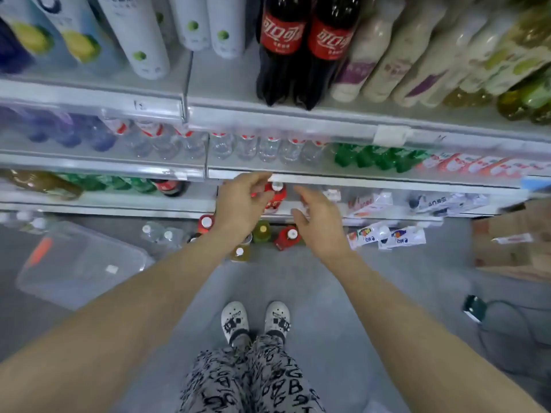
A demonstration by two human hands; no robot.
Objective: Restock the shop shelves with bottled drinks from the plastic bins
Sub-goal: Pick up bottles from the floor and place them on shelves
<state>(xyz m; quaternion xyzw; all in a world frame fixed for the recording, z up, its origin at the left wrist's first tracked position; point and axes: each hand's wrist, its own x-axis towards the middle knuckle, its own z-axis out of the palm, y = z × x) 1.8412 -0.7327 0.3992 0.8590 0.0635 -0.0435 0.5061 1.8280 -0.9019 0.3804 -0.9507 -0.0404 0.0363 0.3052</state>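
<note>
My left hand [241, 204] reaches to the low shelf [387, 183], its fingers curled against the left side of a red bottle [276, 198] with a white cap that stands upright at the shelf's front. To the right of that bottle my right hand [319, 219] hovers with its fingers relaxed and holds nothing. On the floor below my hands stand several small bottles: a red one [205, 223], a green-yellow one [262, 231], another red one [288, 237] and a yellow one [240, 253]. A clear plastic bin [80, 263] lies on the floor at the left.
Upper shelves hold cola bottles [304, 49], water bottles [247, 146] and green bottles [375, 158]. Clear water bottles [158, 234] and drink pouches [387, 236] lie on the floor. A cardboard box [512, 242] stands at the right, a cabled device [474, 308] nearer me.
</note>
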